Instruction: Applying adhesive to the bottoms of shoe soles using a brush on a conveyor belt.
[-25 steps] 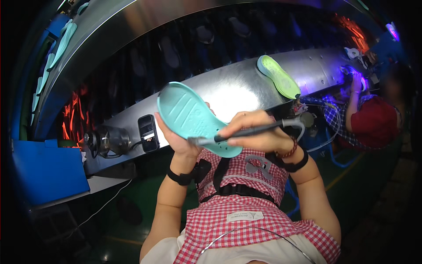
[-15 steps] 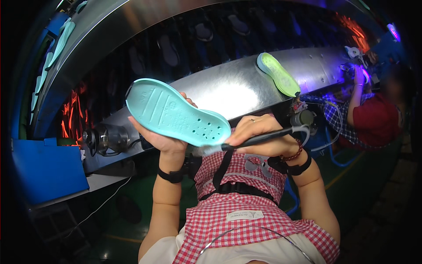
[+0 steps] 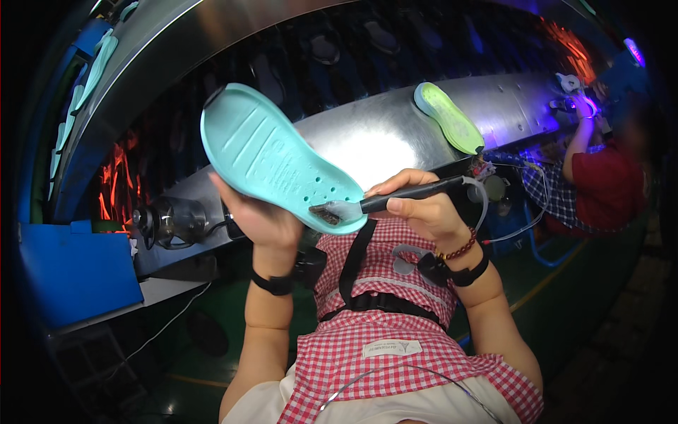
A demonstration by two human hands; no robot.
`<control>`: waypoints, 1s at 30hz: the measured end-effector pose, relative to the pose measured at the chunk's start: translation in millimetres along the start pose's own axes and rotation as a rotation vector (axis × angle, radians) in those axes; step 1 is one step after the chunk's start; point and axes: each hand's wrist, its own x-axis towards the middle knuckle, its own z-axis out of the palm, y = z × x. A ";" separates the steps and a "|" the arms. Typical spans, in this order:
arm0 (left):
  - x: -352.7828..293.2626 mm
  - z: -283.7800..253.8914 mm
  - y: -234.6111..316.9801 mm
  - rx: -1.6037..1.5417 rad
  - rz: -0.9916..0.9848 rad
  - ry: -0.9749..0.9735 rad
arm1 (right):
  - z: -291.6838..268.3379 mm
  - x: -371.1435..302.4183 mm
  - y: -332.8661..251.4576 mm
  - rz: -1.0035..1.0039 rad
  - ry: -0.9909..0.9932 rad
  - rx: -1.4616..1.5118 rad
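A turquoise shoe sole is tilted up in front of me, its inner face showing grooves and several small holes. Under its lower left edge, my left hand grips it, the fingers partly hidden behind the sole. My right hand is closed around the black handle of a brush, which has a thin clear tube running from its rear end. The brush's dark bristles rest against the sole near the holes, toward the end closest to my right hand.
A second sole, yellow-green inside, lies on the curved metal bench. Behind it, dark racks hold several soles. A glass-and-black container and a blue box stand at left. A co-worker in a red top works at far right.
The brush tip has moved from beyond the sole's lower edge onto its inner face. The sole has turned, its far end rising. The co-worker's hand has shifted slightly.
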 end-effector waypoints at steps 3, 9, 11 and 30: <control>-17.7 2.0 -32.9 -0.020 -0.081 -0.019 | 14.1 0.3 3.8 0.130 0.166 0.382; -12.7 -33.5 -18.1 0.196 -0.292 -0.109 | 15.3 -4.9 -25.7 0.125 0.020 -0.284; -7.6 -43.0 -12.3 0.195 -0.342 -0.109 | 16.6 -1.8 -24.1 0.067 0.083 -0.443; -6.5 -6.9 32.0 0.610 -0.827 -0.082 | -6.2 13.2 -57.7 -0.094 -0.575 -0.667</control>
